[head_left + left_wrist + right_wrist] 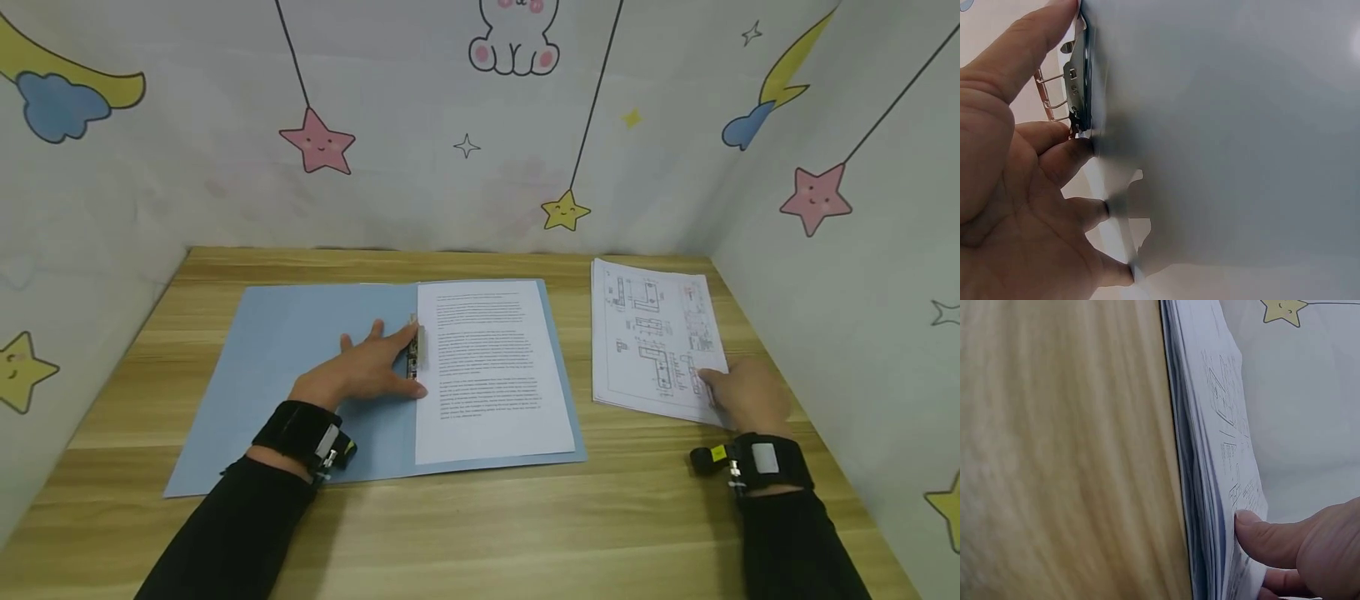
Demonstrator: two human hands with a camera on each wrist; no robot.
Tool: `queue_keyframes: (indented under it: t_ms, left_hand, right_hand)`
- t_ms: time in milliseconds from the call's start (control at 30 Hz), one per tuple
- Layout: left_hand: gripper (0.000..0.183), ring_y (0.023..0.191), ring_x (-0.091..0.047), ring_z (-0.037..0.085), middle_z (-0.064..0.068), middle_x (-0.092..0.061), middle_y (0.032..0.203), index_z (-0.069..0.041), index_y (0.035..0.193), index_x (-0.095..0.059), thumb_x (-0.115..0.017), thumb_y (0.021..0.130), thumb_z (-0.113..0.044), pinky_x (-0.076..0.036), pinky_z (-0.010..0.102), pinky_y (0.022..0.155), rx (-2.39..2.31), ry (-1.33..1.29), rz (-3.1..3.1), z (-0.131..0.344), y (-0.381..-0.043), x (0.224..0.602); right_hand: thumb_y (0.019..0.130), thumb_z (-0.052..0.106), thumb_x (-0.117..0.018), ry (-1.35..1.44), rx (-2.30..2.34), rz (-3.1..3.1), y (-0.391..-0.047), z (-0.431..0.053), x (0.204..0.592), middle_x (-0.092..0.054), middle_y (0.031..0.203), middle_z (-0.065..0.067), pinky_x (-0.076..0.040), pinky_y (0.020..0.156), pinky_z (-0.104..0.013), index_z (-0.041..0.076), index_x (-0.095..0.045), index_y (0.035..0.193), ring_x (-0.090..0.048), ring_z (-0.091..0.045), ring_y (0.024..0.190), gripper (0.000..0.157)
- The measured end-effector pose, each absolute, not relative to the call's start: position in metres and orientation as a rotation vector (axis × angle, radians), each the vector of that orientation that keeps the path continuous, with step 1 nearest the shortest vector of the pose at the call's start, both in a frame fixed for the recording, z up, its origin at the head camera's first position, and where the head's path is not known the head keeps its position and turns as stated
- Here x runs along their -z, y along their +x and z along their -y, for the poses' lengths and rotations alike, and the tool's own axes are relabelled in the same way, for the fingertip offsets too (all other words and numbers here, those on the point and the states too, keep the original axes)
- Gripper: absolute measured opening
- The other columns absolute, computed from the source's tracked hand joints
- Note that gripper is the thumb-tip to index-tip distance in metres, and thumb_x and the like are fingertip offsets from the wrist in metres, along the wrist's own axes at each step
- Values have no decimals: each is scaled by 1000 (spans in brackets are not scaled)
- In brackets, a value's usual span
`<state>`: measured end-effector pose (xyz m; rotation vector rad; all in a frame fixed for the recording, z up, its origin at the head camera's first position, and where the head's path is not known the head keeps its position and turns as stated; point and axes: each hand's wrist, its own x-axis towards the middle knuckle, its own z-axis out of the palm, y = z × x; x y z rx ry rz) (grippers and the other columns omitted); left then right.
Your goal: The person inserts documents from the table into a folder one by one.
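A light-blue ring binder (300,333) lies open, a sheet of printed text (491,375) on its right half. My left hand (367,367) reaches over the metal ring clip (412,354) at the fold, fingers spread, thumb at the clip's near end and forefinger at its far end. Thin wire rings on the clip (1079,81) show in the left wrist view. On the right, my right hand (750,400) grips the near right corner of a stack of technical drawings (637,292). Its thumb (1263,537) lies on the top sheet; the other fingers are partly hidden.
The wooden tabletop (525,533) extends in front of the binder and between it and the drawings. Pale fabric walls (420,200) with stars and clouds enclose the table at the back and both sides. Each wrist wears a black camera strap (300,437).
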<state>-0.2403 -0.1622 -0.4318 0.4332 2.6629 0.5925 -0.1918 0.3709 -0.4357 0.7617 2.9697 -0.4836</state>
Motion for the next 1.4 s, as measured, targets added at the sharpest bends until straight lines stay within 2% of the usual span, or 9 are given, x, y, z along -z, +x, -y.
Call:
queue_keyframes:
  t_ms: [200,400,600,767,900,1033,1133,1200,1400]
  left_hand:
    - [112,145,7,41,14,-23,159,-22,156,-14,-75,72,-62,10,75,105,-586,433,-2665,161,-241,432]
    - [113,145,7,41,14,-23,159,-22,156,-14,-75,71,-63,11,75,105,-583,432,-2665,161,-240,432]
    - [113,145,6,41,14,-23,159,-21,156,-14,-75,71,-62,10,75,104,-574,431,-2671,160,-240,431]
    - [112,145,5,41,15,-24,159,-21,156,-15,-76,71,-61,10,75,105,-579,421,-2668,159,-239,429]
    - [112,145,4,42,14,-26,158,-21,156,-16,-77,70,-60,9,75,105,-574,417,-2675,159,-238,429]
    - [112,145,4,42,15,-25,158,-21,156,-16,-77,70,-61,9,75,105,-567,411,-2679,159,-238,429]
    - [112,145,5,42,15,-25,158,-21,156,-16,-77,70,-60,9,75,105,-569,409,-2680,160,-238,429]
    - [113,145,5,42,16,-26,158,-20,156,-16,-77,71,-59,9,75,105,-574,410,-2676,160,-237,428]
    - [113,145,5,43,16,-26,158,-20,156,-16,-77,70,-59,9,76,104,-571,412,-2673,160,-238,428]
  right_hand:
    - [91,28,-63,837,487,-2984,-194,-374,435,-66,70,-16,-41,47,-39,-9,-69,92,-56,-26,58,37]
    - [91,25,-63,815,458,-3019,-195,-374,434,-67,72,-18,-41,46,-39,-9,-69,91,-57,-27,59,35]
    - [93,24,-60,817,451,-3052,-193,-375,433,-68,89,-27,-41,51,-41,-11,-67,103,-59,-33,67,37]
    - [97,24,-55,764,480,-3221,-189,-373,427,-68,92,-31,-40,51,-43,-11,-68,105,-61,-40,72,38]
    - [99,24,-50,677,617,-3302,-187,-372,413,-67,98,-31,-42,52,-41,-10,-65,113,-62,-40,77,39]
    - [101,30,-44,678,839,-3197,-186,-371,394,-63,109,-32,-45,53,-33,-11,-57,124,-60,-38,87,50]
    - [100,39,-41,764,1011,-3073,-185,-369,382,-60,119,-29,-46,55,-28,-8,-52,132,-57,-33,93,58]
    - [99,42,-42,830,1138,-3011,-183,-365,377,-59,120,-24,-46,55,-28,-5,-54,133,-55,-29,93,59]
    - [96,42,-52,907,1520,-2856,-182,-339,377,-57,106,-6,-47,57,-24,1,-60,126,-52,-16,83,52]
